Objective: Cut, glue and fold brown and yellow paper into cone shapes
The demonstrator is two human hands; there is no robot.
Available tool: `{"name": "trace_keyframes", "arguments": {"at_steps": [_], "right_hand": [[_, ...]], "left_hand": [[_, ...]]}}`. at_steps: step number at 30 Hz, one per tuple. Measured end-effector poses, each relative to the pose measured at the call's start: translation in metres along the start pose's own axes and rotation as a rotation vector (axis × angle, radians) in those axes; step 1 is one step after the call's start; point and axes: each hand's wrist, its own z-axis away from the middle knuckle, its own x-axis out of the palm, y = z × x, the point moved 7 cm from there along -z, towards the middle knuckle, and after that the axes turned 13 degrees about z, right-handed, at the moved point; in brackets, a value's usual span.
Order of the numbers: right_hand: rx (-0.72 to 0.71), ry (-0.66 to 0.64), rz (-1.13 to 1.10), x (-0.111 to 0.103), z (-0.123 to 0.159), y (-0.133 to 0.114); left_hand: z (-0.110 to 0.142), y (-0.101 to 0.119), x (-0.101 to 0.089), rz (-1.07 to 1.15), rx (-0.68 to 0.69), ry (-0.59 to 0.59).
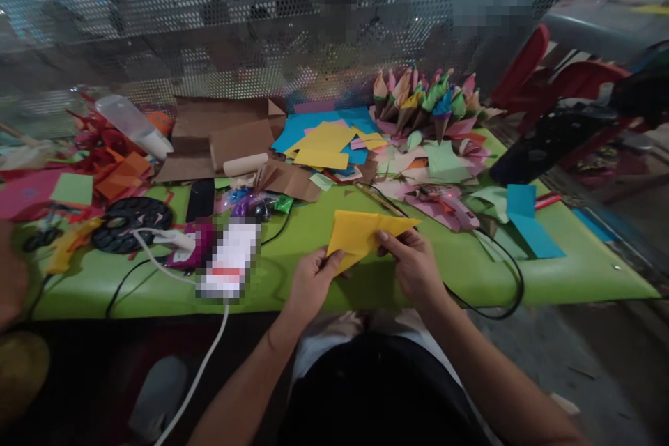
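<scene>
A folded yellow paper (360,231) is held just above the front edge of the green table (575,265). My left hand (312,283) pinches its lower left corner, thumb on top. My right hand (412,265) grips its right side, fingers closed on the paper. Behind them a pile of yellow, blue and pink paper sheets (327,143) lies on the table, and a cluster of folded paper cones (426,101) stands at the back right.
A glue gun (449,205) with a black cable (509,282) lies right of my hands. At left are a black round object (130,221), a white cable (193,383), a plastic bottle (133,125) and red paper scraps (112,167). A perforated metal screen (235,14) backs the table. Red chairs (564,83) stand at right.
</scene>
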Motion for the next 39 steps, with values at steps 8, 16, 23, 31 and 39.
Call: {"name": "trace_keyframes", "arguments": {"at_steps": [8,16,23,31,39], "right_hand": [[0.006,0.020,-0.001,0.000,-0.002,-0.002],[-0.046,0.022,0.102,-0.004,-0.004,-0.012],[-0.104,-0.026,0.262,-0.012,-0.010,-0.015],[-0.097,0.110,0.264,-0.023,-0.009,-0.016],[-0.235,0.361,0.174,-0.049,-0.013,-0.047]], "left_hand": [[0.003,0.006,0.000,-0.097,0.045,0.025],[0.007,0.008,-0.010,-0.237,0.086,0.075],[0.009,0.008,-0.010,-0.169,0.066,0.072],[0.011,0.009,-0.005,-0.125,0.050,0.064],[0.013,0.005,-0.022,-0.091,0.032,0.138]]}}
